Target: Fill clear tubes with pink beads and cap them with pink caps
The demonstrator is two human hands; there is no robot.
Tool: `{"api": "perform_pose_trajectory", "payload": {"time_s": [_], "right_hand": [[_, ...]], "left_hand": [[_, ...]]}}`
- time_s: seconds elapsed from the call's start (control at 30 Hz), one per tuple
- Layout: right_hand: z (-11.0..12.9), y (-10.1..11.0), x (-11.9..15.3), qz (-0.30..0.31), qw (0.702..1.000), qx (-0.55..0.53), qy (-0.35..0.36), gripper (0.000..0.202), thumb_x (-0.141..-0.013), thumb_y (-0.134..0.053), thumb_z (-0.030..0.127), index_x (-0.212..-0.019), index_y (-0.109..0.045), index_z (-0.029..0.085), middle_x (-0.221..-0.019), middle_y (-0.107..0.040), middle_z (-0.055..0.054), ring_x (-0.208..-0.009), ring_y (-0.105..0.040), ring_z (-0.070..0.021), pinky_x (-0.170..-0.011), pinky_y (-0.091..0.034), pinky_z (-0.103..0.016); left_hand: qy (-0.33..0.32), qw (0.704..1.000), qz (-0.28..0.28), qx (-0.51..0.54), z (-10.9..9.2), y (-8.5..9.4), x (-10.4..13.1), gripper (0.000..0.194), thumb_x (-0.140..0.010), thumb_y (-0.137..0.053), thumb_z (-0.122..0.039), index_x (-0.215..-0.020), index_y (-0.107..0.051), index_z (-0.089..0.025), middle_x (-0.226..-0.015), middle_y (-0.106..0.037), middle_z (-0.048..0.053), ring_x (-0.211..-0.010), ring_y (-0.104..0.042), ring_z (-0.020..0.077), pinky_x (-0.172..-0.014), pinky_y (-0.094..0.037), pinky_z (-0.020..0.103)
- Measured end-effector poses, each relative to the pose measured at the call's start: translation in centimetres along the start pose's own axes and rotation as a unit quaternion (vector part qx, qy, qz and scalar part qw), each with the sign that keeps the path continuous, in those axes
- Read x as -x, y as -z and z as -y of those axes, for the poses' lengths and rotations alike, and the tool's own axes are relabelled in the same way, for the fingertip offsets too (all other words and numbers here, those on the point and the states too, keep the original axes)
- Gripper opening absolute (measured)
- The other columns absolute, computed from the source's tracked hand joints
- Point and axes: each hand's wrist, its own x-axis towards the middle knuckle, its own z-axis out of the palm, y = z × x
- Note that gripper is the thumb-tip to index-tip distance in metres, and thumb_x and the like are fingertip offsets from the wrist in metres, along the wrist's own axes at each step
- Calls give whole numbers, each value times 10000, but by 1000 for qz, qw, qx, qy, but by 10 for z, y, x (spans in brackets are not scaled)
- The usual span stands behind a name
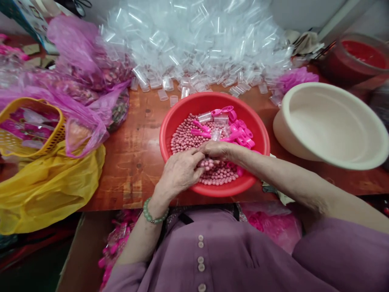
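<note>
A red bowl in front of me holds many small pink beads, bright pink plastic pieces with loop ends and a few clear plastic cups. Over its near side, my left hand is closed around what looks like a clear cup filled with pink beads. My right hand reaches in from the right and meets the left at the fingers. Its fingers are bent together, and their tips are partly hidden, so what they hold cannot be made out.
Behind the bowl rises a large heap of clear plastic cups. A cream basin stands at the right, with a red bucket beyond. On the left are a yellow basket, a yellow bag and pink bags.
</note>
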Motion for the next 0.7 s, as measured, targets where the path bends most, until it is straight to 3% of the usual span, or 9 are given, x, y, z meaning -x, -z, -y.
{"api": "perform_pose_trajectory", "payload": {"time_s": [0.1, 0.2, 0.27, 0.37, 0.43, 0.5, 0.57, 0.7], "right_hand": [[2, 13, 7, 105, 993, -60, -16, 251, -903, -463, 178, -795, -689, 160, -568, -663, -16, -479, -603, -123, -514, -511, -219], [2, 29, 13, 120, 989, -82, 20, 264, -961, -445, 301, -848, -641, 166, -626, -645, 0, -525, -585, -108, -531, -503, -207], [3, 39, 17, 72, 995, -59, 48, 308, -972, -445, 371, -784, -589, 174, -630, -586, 15, -540, -542, -104, -523, -471, -206], [2, 50, 23, -98, 992, 28, 70, 308, -967, -436, 333, -726, -545, 177, -636, -516, 22, -569, -481, -104, -555, -409, -216], [0, 55, 25, -224, 967, 88, 88, 287, -955, -431, 278, -733, -572, 165, -673, -556, 2, -623, -489, -116, -614, -385, -233], [-4, 57, 26, -294, 941, 140, 91, 257, -943, -449, 255, -783, -620, 148, -747, -631, -35, -695, -523, -140, -665, -373, -249], [-6, 58, 24, -297, 932, 197, 68, 223, -932, -483, 252, -855, -659, 139, -820, -684, -72, -743, -554, -165, -690, -370, -263], [-6, 55, 21, -232, 923, 307, 15, 179, -910, -539, 228, -952, -694, 149, -913, -726, -109, -814, -613, -201, -714, -375, -282]], "left_hand": [[-1, 988, -55, 144, 6, 3, -2, 199, -944, -557, -304, -1014, -707, -192, -976, -723, 58, -862, -665, 167, -765, -507, 280], [-14, 967, -124, 222, 10, 8, -5, 152, -897, -592, -245, -965, -688, -149, -854, -700, 48, -758, -634, 137, -734, -507, 259], [-13, 960, -154, 233, 10, 11, -6, 162, -857, -619, -228, -979, -676, -138, -741, -637, 12, -661, -576, 115, -672, -488, 242], [-2, 953, -149, 265, 9, 11, -6, 193, -830, -643, -226, -1001, -672, -141, -655, -552, -31, -596, -501, 89, -608, -452, 213], [20, 941, -147, 305, 11, 9, -7, 171, -825, -660, -242, -965, -674, -144, -672, -566, -24, -600, -494, 84, -591, -443, 203], [49, 916, -170, 360, 14, 6, -8, 168, -807, -693, -268, -919, -668, -145, -726, -612, -3, -637, -524, 89, -606, -458, 207], [68, 895, -182, 401, 18, 4, -10, 177, -782, -724, -283, -880, -664, -148, -783, -650, 15, -689, -564, 98, -652, -485, 223], [79, 871, -155, 459, 18, 4, -14, 202, -760, -744, -301, -885, -674, -158, -800, -664, 6, -720, -601, 103, -716, -520, 247]]}}
